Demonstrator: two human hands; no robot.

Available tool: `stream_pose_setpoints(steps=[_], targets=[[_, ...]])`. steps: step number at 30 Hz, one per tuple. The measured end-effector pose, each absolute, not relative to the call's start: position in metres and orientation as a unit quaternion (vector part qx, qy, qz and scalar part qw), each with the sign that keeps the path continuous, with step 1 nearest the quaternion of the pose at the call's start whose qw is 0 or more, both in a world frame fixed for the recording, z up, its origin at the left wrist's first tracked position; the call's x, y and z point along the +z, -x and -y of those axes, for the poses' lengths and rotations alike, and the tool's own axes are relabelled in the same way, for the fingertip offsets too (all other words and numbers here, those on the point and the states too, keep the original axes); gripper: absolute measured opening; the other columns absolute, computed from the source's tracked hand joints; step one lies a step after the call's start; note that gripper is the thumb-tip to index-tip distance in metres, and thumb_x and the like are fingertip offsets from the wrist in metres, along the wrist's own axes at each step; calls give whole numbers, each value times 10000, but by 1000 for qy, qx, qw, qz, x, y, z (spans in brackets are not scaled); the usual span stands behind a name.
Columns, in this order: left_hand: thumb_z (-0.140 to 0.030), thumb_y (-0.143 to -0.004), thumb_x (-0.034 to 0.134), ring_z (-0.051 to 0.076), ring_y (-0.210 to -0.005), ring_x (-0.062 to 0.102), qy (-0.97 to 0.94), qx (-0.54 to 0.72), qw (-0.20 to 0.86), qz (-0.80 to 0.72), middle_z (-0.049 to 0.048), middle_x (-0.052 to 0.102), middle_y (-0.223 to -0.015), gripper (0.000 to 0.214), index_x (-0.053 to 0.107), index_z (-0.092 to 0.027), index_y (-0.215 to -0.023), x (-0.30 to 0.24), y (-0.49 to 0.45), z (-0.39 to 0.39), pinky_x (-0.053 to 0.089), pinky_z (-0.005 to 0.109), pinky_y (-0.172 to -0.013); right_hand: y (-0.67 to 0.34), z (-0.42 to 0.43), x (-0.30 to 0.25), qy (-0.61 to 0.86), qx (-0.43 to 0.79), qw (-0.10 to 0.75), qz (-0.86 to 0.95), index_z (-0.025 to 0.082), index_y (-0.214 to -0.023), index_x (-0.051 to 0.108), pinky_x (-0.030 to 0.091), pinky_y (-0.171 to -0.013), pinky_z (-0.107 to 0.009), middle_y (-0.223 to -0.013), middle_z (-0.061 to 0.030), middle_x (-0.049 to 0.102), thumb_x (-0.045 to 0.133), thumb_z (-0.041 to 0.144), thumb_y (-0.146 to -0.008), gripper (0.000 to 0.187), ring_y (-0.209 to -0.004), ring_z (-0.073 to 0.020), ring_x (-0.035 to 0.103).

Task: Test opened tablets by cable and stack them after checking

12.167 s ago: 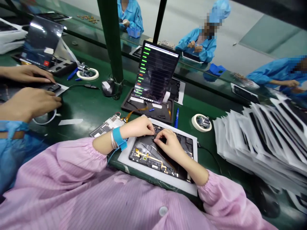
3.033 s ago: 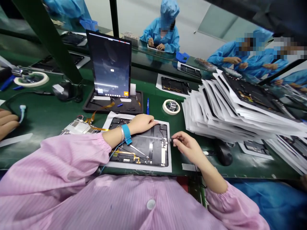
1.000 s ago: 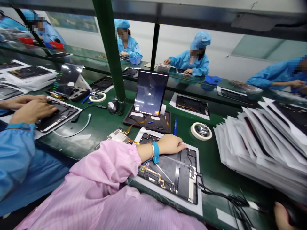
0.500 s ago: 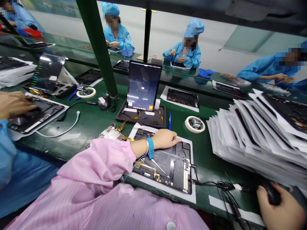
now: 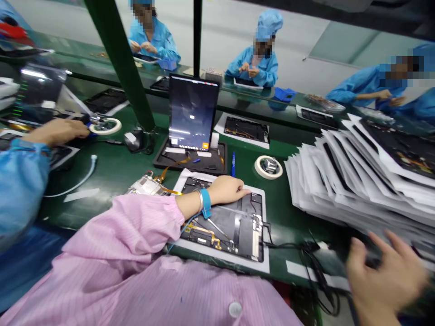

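Observation:
An opened tablet housing point(image 5: 226, 226), black inside with flex cables and small boards, lies on white paper in front of me. My left hand point(image 5: 228, 189), a blue wrist strap at its wrist, rests on the upper part of the housing. Its fingers are curled and pressed together; whatever may be under them is hidden. At the right, my right hand point(image 5: 390, 271) is open with its fingers spread, blurred by motion. A dark shape shows behind its thumb and fingers, too blurred to make out. Black cables point(image 5: 292, 246) run from the housing's right edge towards this hand.
A lit tablet screen point(image 5: 193, 113) stands in a black tray point(image 5: 159, 160) behind the housing. Nearby are a blue pen point(image 5: 233, 164), a tape roll point(image 5: 258, 170) and a metal-cased part point(image 5: 146, 184). Paper-interleaved housings point(image 5: 322, 181) pile up at right. A co-worker's hand point(image 5: 61, 131) reaches in at left.
My right hand has let go of the black mouse-like object and spread its fingers. My left hand stays on the housing. The co-worker's hand at left has moved towards the neighbouring tape roll.

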State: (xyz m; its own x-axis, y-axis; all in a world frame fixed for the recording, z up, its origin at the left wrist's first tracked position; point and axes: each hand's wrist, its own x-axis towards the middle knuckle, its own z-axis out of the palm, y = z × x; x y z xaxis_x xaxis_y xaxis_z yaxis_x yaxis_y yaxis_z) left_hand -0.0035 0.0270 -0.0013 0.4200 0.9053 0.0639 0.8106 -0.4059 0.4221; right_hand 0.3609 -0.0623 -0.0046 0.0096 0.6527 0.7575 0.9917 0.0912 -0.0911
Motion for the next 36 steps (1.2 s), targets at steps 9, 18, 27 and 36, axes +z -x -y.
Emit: stream_pose_setpoints(steps=[9, 18, 27, 36], targets=[[-592, -895, 306, 193, -664, 595, -838, 125, 171, -503, 47, 681, -721, 555, 660, -198, -732, -5, 7, -27, 308, 268, -553, -225, 34, 20, 516, 507, 71, 687, 177, -686, 538, 275, -440, -215, -462, 57, 410, 446, 514, -888, 403, -418, -84, 359], [-566, -883, 363, 190, -643, 584, -831, 123, 164, -517, 41, 670, -692, 500, 652, -197, -710, -2, 4, -26, 243, 276, -519, -241, 48, 16, 540, 498, 323, 597, 188, -979, 607, 448, -647, -274, -789, -52, 657, 508, 478, -883, 321, -737, -171, 607], [-561, -882, 366, 197, -642, 582, -833, 127, 160, -513, 39, 670, -689, 486, 656, -205, -721, -3, 5, -26, 229, 278, -520, -234, 53, 2, 526, 400, 193, 726, 225, -958, 538, 410, -666, -259, -780, 14, 553, 431, 307, -929, 137, -713, -136, 522], [-581, -880, 350, 193, -657, 590, -829, 125, 165, -520, 42, 674, -702, 514, 653, -199, -718, -3, 4, -27, 253, 277, -525, -223, 59, 4, 551, 310, 163, 757, 201, -1029, 456, 429, -686, -291, -770, -12, 582, 373, 302, -933, 162, -721, -173, 569]])
